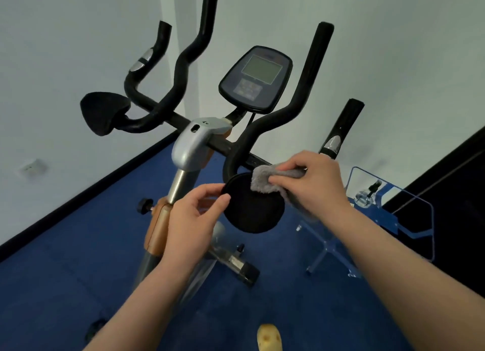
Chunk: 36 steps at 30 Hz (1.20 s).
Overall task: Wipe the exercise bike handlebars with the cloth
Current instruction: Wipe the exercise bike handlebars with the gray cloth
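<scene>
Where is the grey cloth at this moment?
In the head view, right of centre, the grey cloth is bunched in the right hand, pressed on the upper edge of the round black elbow pad that the left hand steadies.

Soft, even, rather cool light fills the view and casts only faint shadows; beyond the fingers point(282, 178) the white wall point(393, 62) is bright yet not blown out, and the console screen point(261, 68) above them shows no glare. Wide-angle distortion bends the lines towards the edges. Detail is slightly soft throughout, most so in the corners far from the fingers.
</scene>
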Tool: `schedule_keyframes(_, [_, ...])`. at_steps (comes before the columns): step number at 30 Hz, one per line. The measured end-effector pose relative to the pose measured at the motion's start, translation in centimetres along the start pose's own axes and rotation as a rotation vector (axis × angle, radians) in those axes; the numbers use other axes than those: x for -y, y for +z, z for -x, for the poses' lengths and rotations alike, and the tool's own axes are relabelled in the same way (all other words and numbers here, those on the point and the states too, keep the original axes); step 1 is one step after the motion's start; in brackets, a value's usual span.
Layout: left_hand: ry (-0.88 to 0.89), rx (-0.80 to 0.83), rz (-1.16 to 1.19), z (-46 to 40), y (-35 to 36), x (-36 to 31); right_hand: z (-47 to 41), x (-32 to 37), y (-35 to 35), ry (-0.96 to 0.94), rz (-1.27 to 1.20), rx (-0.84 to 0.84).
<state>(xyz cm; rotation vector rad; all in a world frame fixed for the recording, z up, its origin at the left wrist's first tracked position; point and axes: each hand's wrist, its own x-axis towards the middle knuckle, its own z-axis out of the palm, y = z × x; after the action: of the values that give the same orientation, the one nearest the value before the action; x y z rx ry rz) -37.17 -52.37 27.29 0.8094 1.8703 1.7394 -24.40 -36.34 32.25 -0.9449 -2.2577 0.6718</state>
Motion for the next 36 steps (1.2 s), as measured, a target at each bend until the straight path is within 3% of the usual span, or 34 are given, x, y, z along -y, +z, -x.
schedule_keyframes(6, [0.002,-0.111,0.036,-0.4,0.9,0.2,-0.7,0.9,3.2,-0.017,-0.137,0.029])
schedule_keyframes(15, [0.065,-0.238,-0.115,0.5,2.7,0.7,1.4,-1.0,-1.3,0.057,-0.124,0.158])
schedule_keyframes(19, [0.254,-0.284,-0.359,-0.9,4.5,-0.4,-2.8,-1.0,-3.3,-0.083,-0.114,-0.112])
schedule_keyframes(20, [0.288,-0.303,-0.41,-1.7,5.1,-0.7,-3.6,-1.2,-3.3,-0.114,-0.096,-0.078])
schedule_keyframes(23, [0.309,-0.369,-0.547,-3.5,6.6,-0.9,-3.4,-2.9,-2.0,-0.196,0.118,0.237])
schedule_keyframes(28, [0.399,-0.44,-0.65,-4.1,7.1,0.8,-1.9,-4.6,-0.7,-0.395,0.401,0.111])
schedule_keyframes(30, [0.407,-0.466,-0.654,-4.2,7.1,1.1,-3.1,-3.2,0.7,-0.471,0.421,0.163])
schedule_keyframes(36, [0.42,-0.478,-0.635,-4.1,7.3,1.0,-5.4,-2.4,1.7,-0.31,0.292,0.343])
